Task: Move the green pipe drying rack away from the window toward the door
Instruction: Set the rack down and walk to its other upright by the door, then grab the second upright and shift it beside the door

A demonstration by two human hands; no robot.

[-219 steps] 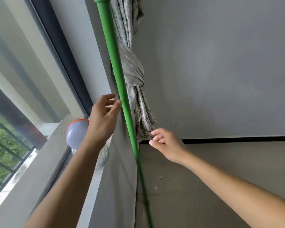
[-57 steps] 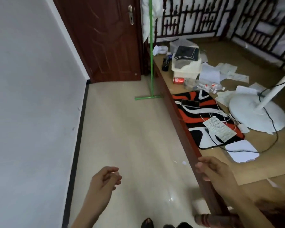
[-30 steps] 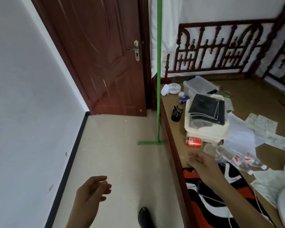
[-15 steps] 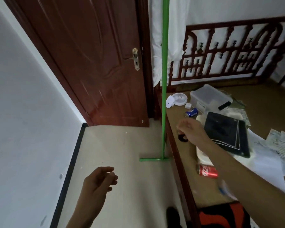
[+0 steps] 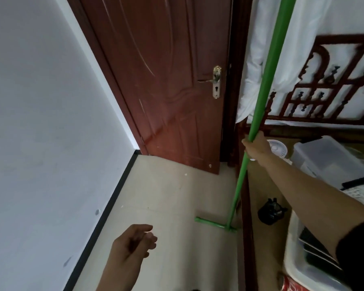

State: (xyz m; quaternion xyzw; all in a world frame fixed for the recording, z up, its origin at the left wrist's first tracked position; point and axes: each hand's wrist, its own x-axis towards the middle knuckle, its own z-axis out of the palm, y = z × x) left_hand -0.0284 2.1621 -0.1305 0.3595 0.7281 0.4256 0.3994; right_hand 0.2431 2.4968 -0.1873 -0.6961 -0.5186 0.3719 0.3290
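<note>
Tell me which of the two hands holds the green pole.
The right hand is closed around the green pole beside the door. The left hand hangs open over the floor, touching nothing.

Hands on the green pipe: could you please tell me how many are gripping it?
1. The right hand is wrapped around the green pipe beside the door. The left hand hangs free above the floor, touching nothing.
</note>
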